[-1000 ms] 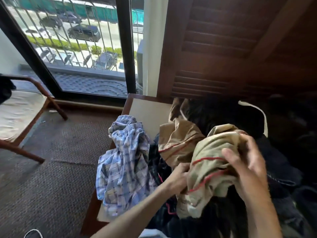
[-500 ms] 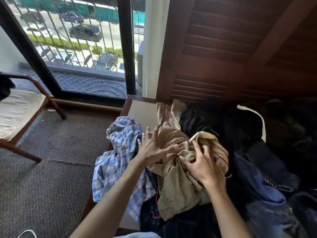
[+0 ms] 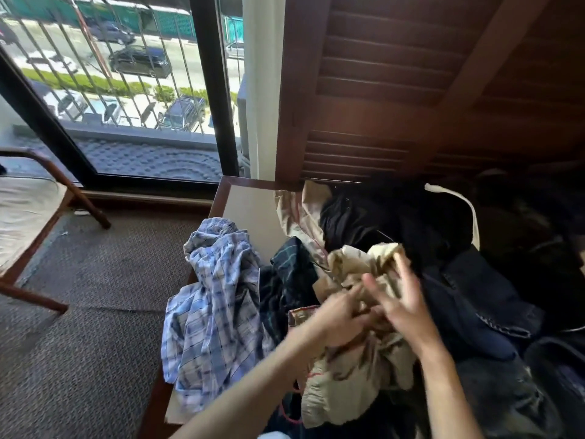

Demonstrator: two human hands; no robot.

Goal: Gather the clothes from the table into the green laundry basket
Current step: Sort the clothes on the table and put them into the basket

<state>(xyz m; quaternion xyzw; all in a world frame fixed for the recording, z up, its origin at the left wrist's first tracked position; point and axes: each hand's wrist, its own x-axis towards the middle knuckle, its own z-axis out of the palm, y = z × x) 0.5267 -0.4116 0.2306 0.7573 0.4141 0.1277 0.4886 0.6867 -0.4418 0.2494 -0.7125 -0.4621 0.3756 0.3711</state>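
A crumpled beige garment with red stitching (image 3: pixel 354 375) lies on the clothes pile on the wooden table (image 3: pixel 250 204). My left hand (image 3: pixel 335 315) grips a fold of it from the left. Beside it, my right hand (image 3: pixel 402 299) presses on the same cloth with spread, straight fingers. Both hands are blurred. A blue plaid shirt (image 3: pixel 215 312) hangs over the table's left edge, with a dark checked garment (image 3: pixel 291 274) next to it. Navy clothes (image 3: pixel 468 296) and black clothes (image 3: pixel 364 217) fill the right side. No green laundry basket is in view.
A louvered wooden door (image 3: pixel 380 90) stands right behind the table. At the left a wooden chair with a pale cushion (image 3: pixel 38 198) sits on brown carpet (image 3: pixel 95 312), in front of a tall barred window (image 3: pixel 126 90). A white strap (image 3: pixel 471 213) lies across the dark clothes.
The beige garment was held up a second ago, then came down onto the pile. Both hands have since closed in on it and bunched it nearer to me.
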